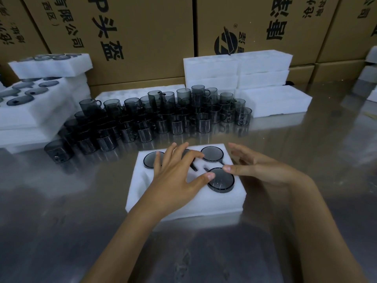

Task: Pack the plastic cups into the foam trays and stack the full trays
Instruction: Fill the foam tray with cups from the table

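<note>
Packing tray [140, 193]: four cups seated, remaining pockets hidden
Loose cups [163, 117]: many unpacked
Full stack [30, 111]: begun
Left hand [175, 178]: released, flat on tray
Right hand [257, 166]: released, fingertip touching near cup [221, 181]

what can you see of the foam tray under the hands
The foam tray is a white, soft-looking rectangular block lying flat on the shiny metal table, nearest the person. Round pockets hold dark translucent cups set base-up, with slots for handles. The left hand rests spread on its middle, hiding part of it; the right hand touches the near-right cup.
</note>
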A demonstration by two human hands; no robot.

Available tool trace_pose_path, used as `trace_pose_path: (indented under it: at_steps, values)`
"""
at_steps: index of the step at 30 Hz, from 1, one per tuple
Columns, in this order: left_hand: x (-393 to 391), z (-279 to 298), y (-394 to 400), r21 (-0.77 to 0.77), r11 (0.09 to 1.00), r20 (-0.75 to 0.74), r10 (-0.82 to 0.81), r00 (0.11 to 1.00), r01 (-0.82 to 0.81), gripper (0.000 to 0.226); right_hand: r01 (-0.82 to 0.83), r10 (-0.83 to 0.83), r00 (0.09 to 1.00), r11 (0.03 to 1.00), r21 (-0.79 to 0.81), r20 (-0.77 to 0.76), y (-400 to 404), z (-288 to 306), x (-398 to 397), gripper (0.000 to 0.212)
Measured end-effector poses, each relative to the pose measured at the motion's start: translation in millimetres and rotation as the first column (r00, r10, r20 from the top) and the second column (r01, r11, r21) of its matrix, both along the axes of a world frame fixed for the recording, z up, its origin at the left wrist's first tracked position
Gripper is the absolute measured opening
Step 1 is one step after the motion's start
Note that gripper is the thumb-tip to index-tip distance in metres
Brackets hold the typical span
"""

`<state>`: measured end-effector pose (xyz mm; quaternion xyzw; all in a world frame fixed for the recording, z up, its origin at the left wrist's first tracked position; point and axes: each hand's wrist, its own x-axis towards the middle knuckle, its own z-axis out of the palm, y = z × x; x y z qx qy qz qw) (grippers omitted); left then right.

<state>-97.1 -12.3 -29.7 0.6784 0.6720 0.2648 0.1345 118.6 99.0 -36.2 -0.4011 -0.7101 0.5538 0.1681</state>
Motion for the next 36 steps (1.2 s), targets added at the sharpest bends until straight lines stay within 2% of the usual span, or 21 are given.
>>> trace_pose_path:
  at_steps: [4,8,15,16,18,20,21,23,27,30,32,36]
  values:
    - [-1.0,-3.1,2.5,-0.01,1.0,-0.019,0.002,1.0,-0.002,0.062,-0.027,0.026,0.999,0.999,-0.017,-0.048,1.9,-2.9,-1.2,0.118]
    - [-1.8,-4.4,5.3,-0.028,0.999,-0.016,0.02,1.0,-0.021,0.066,-0.064,0.063,0.996,0.998,-0.01,-0.068,3.8,-1.2,-4.7,0.111]
    - [0.0,-3.2,5.0,0.0,1.0,-0.009,0.022,1.0,-0.022,0.059,-0.062,0.057,0.984,0.998,-0.024,-0.17,0.3,-4.5,-4.5,0.066]
    - [0.6,-1.4,3.4,0.012,1.0,-0.003,0.016,1.0,-0.016,0.057,-0.028,0.022,0.98,0.999,-0.03,-0.197,-0.2,-6.4,-6.8,0.065]
    - [-0.3,3.6,0.0,0.034,0.999,0.067,-0.008,0.998,0.006,0.054,0.155,-0.183,0.941,0.981,-0.119,-0.286,1.0,-12.0,-16.2,0.067]
    - [-5.0,11.8,-1.0,0.043,0.999,0.244,-0.027,0.969,0.016,0.046,0.302,-0.369,0.834,0.928,-0.22,-0.41,1.2,-16.6,-30.1,0.051]
    - [-10.0,16.0,0.7,0.049,0.999,0.314,-0.021,0.949,0.006,0.041,0.338,-0.414,0.789,0.91,-0.241,-0.455,0.2,-17.2,-38.0,0.043]
    - [-24.7,24.2,12.3,0.06,0.997,0.339,0.026,0.94,-0.049,0.033,0.366,-0.461,0.749,0.887,-0.282,-0.475,-1.5,-18.3,-50.2,0.037]
    - [-60.4,41.4,65.6,0.043,0.981,0.252,0.171,0.952,-0.188,0.036,0.432,-0.513,0.722,0.858,-0.277,-0.464,5.3,-21.5,-60.0,0.035]
    - [-83.8,55.7,114.2,0.047,0.97,0.127,0.229,0.965,-0.237,0.041,0.523,-0.558,0.652,0.821,-0.228,-0.513,13.0,-23.7,-63.8,0.029]
    - [-95.9,64.4,145.6,0.062,0.96,0.014,0.272,0.962,-0.272,0.044,0.542,-0.589,0.601,0.797,-0.266,-0.541,18.7,-25.5,-64.2,0.03]
    - [-118.6,70.0,203.1,0.06,0.948,-0.162,0.317,0.935,-0.311,0.046,0.487,-0.607,0.556,0.791,-0.37,-0.568,27.1,-27.9,-62.0,0.039]
